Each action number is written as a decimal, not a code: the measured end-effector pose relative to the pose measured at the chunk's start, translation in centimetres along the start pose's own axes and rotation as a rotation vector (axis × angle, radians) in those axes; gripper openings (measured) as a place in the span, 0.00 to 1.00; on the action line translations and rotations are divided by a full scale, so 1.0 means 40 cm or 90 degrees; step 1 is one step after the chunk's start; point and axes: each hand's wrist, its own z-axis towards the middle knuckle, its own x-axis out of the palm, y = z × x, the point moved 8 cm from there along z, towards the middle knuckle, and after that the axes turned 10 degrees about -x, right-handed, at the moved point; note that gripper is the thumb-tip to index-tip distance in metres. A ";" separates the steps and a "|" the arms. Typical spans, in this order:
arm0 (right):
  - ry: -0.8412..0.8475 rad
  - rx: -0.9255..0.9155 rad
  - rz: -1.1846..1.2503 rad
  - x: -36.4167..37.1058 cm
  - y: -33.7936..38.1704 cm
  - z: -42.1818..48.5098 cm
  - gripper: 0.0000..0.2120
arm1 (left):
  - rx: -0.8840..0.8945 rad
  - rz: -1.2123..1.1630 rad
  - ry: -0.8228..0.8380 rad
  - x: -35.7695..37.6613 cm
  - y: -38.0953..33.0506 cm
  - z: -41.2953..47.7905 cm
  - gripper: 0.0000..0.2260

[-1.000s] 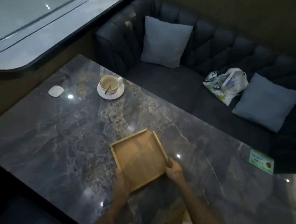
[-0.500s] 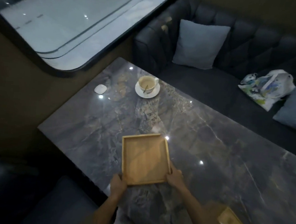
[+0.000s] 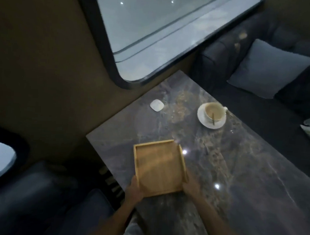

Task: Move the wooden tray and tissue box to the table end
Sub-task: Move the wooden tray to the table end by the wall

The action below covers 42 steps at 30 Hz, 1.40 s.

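Low in the frame, the left hand (image 3: 134,189) and right hand (image 3: 191,188) each keep a grip clamped on the near corners of the wooden tray (image 3: 159,167). It is pale, shallow and bare inside, sitting mid-frame on the marble desk (image 3: 246,177). Since half a second ago it lies nearer the desk's left end; the cup (image 3: 214,112) stands beyond.

Both bare forearms reach forward side by side, left hand (image 3: 134,188) and right hand (image 3: 191,187) each curled around a near corner of the wooden tray (image 3: 159,167), its body lying ahead of the fingers
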 end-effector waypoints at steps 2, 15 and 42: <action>0.006 -0.044 0.011 0.048 0.060 0.098 0.35 | -0.035 -0.015 0.016 -0.060 0.034 0.075 0.37; -0.217 0.033 0.192 0.111 0.363 0.321 0.35 | -0.060 -0.209 0.033 -0.308 -0.202 0.156 0.29; -0.017 0.235 0.736 0.173 0.470 0.380 0.32 | -0.264 -0.508 -0.110 -0.434 -0.396 0.256 0.27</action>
